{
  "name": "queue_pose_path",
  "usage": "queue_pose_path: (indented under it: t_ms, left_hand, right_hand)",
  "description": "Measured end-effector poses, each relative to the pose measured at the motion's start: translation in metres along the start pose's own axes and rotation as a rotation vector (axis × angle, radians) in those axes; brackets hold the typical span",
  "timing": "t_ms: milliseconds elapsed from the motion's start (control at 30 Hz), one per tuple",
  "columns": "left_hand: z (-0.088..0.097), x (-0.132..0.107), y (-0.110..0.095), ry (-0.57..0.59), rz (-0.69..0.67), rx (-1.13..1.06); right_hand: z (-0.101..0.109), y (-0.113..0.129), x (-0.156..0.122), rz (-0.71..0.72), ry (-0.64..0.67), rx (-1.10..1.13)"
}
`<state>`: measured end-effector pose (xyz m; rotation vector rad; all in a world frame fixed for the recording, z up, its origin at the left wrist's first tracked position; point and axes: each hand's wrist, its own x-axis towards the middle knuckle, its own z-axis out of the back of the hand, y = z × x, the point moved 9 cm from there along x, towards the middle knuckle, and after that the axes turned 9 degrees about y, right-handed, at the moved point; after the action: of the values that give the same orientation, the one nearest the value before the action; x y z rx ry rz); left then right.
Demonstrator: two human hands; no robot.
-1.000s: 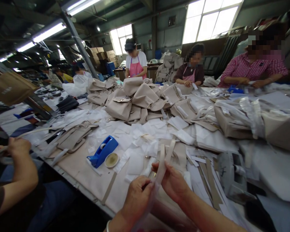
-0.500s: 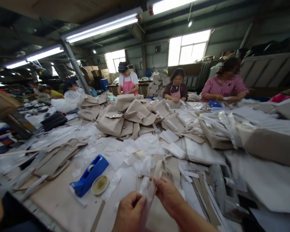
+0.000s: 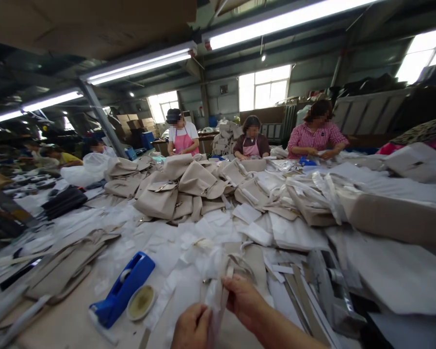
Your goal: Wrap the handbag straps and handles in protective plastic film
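A beige bag strap [image 3: 224,298] partly covered by thin white wrapping runs between my hands, low in the middle of the view. My right hand [image 3: 245,299] pinches it near its upper part, thumb against fingers. Lower and to the left, my left hand [image 3: 191,327] is closed on the wrapped part of the strap; its fingertips are mostly hidden. Beige bag material lies beneath and behind both hands. Left of them sit a blue tape dispenser [image 3: 125,291] and a small round dish [image 3: 141,302]. A grey tape dispenser [image 3: 334,291] stands at the right.
A heap of beige bags [image 3: 174,186] fills the middle of the table. White sheets [image 3: 388,276] cover much of the right side, and a flat beige bag [image 3: 67,264] lies at the left. Several people work across the table, one in a checked shirt [image 3: 315,135].
The camera view has turned right and upward, so the table things appear further left and lower. Both hands keep hold of the strap and have shifted only slightly.
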<state>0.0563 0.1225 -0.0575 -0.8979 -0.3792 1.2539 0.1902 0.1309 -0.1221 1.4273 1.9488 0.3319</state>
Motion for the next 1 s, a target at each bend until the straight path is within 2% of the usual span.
queue_pose_path:
  t_ms: [133,200,267,400,467,533,667,800,900,1000]
  left_hand:
    - [-0.004,0.004,-0.001,0.018,0.031,0.016]
    - [-0.008,0.003,0.002,0.027,0.027,0.017]
    - [-0.009,0.0,0.005,0.026,0.02,0.018]
    - [-0.002,-0.007,-0.001,-0.041,-0.025,0.045]
    - [-0.002,-0.01,-0.009,-0.047,-0.059,0.073]
    - [-0.007,-0.011,-0.017,-0.018,-0.08,0.086]
    - [-0.014,-0.012,-0.02,0.008,-0.056,0.065]
    - [-0.013,-0.011,-0.02,-0.001,-0.017,0.048]
    - [-0.01,-0.008,-0.021,-0.003,-0.002,0.023]
    - [-0.006,-0.007,-0.022,0.011,0.005,-0.005]
  right_hand:
    - [0.011,-0.033,-0.01,-0.056,-0.001,-0.167]
    - [0.018,-0.041,-0.014,-0.097,-0.001,-0.209]
    - [0.027,-0.033,-0.015,-0.106,-0.06,-0.252]
    - [0.038,0.023,-0.012,0.008,-0.253,-0.406]
    - [0.031,0.043,-0.006,0.009,-0.235,-0.458]
    - [0.022,0.053,-0.001,-0.027,-0.159,-0.458]
    - [0.019,0.055,-0.004,-0.05,-0.088,-0.424]
    - [0.028,0.039,-0.025,0.046,-0.13,-0.473]
    - [0.036,0.024,-0.04,0.057,-0.178,-0.498]
    - [0.046,0.037,-0.045,0.126,-0.248,-0.565]
